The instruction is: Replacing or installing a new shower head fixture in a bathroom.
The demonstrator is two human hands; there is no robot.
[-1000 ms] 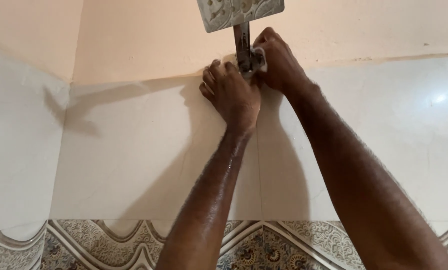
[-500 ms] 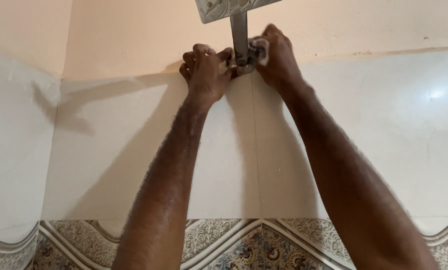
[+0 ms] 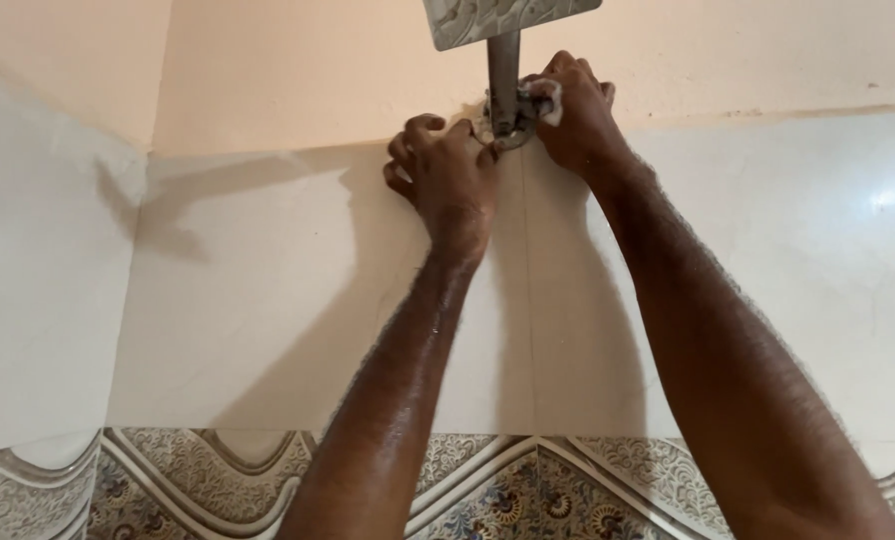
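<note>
At the top centre of the frame a grey metal pipe [image 3: 504, 75] comes out of the wall through a round metal fitting [image 3: 501, 128] and carries a patterned metal plate [image 3: 513, 17] that is cut off by the upper edge. The right hand [image 3: 575, 112] is closed around the fitting from the right, with something white, perhaps a strip of tape or a bit of cloth, pinched in its fingers [image 3: 546, 97]. The left hand [image 3: 448, 175] is curled shut just to the left, its thumb side pressed against the fitting; whether it actually grips anything cannot be told. Both forearms look wet. That makes a slip likely: a hand could skid off the smooth metal, or the white piece could drop. Behind lies the glossy white wall tile [image 3: 268, 300], with cream plaster [image 3: 318, 70] above and patterned border tiles [image 3: 528, 500] along the bottom.
</note>
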